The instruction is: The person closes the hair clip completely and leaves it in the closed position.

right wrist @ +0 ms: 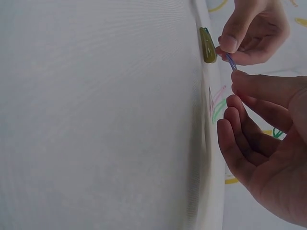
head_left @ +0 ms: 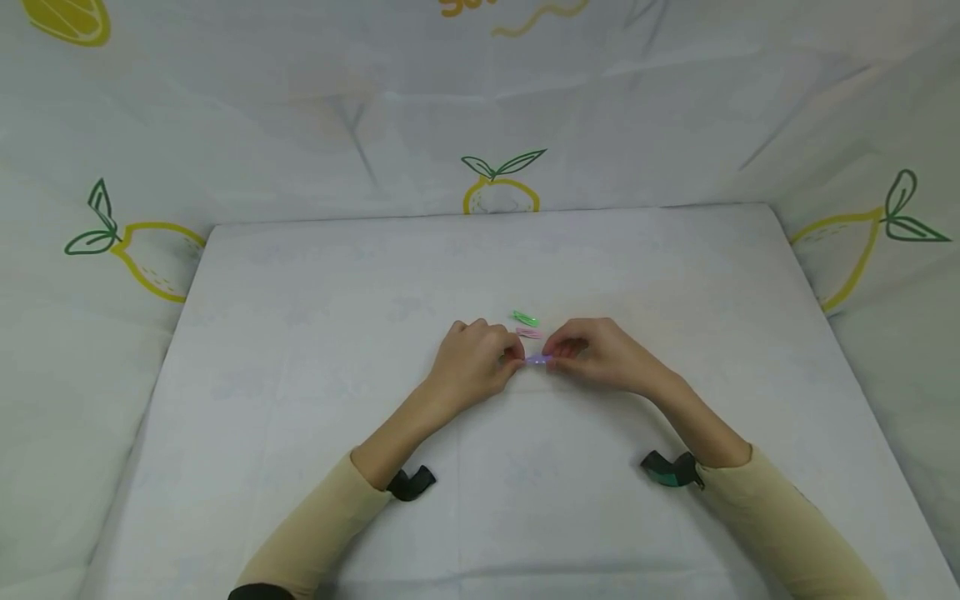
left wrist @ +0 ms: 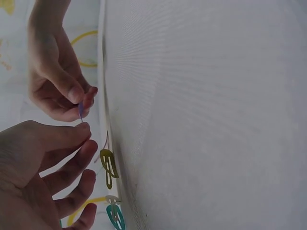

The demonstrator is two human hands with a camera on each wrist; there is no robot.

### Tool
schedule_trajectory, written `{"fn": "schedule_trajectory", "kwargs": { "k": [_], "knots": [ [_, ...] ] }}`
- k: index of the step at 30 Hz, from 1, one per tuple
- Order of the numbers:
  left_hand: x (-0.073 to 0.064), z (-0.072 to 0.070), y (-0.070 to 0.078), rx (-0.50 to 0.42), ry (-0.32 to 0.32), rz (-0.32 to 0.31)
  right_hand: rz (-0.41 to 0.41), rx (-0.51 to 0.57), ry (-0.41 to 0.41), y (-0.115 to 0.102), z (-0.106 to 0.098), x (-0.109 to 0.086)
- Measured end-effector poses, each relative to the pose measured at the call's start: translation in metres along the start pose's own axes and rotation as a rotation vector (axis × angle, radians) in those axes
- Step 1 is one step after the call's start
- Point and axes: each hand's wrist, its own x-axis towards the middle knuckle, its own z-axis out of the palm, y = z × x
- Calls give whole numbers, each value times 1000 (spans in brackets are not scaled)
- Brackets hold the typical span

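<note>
A small purple snap hair clip [head_left: 537,360] is held between both hands near the middle of the table. The left hand [head_left: 472,358] pinches one end between thumb and index finger; its other fingers spread loosely in the left wrist view. At the opposite end, the thumb and fingertips of the right hand [head_left: 603,354] pinch the clip. Just beyond the hands lie a pink hair clip [head_left: 528,333] and a green hair clip [head_left: 525,318]. An olive clip [left wrist: 109,165] and a teal clip [left wrist: 115,216] show in the left wrist view; the left hand seems to hide them from above.
A white cloth covers the table [head_left: 337,283]. White hangings with lemon prints [head_left: 501,196] stand at the back and both sides. Black wrist devices [head_left: 411,483] sit below the sleeve ends.
</note>
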Motion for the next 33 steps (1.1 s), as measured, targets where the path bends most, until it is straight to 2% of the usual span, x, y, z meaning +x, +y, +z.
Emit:
{"fn": "schedule_trajectory", "kwargs": {
  "k": [10, 17, 23, 33],
  "knots": [
    [3, 1, 3, 73, -44, 3, 12, -26, -30, 4, 2, 1],
    [4, 3, 7, 149, -35, 22, 27, -59, -41, 3, 4, 3],
    [5, 5, 9, 169, -27, 27, 22, -71, -46, 1, 3, 4],
    [10, 8, 11, 203, -47, 15, 23, -91, -58, 0, 2, 6]
  ]
}}
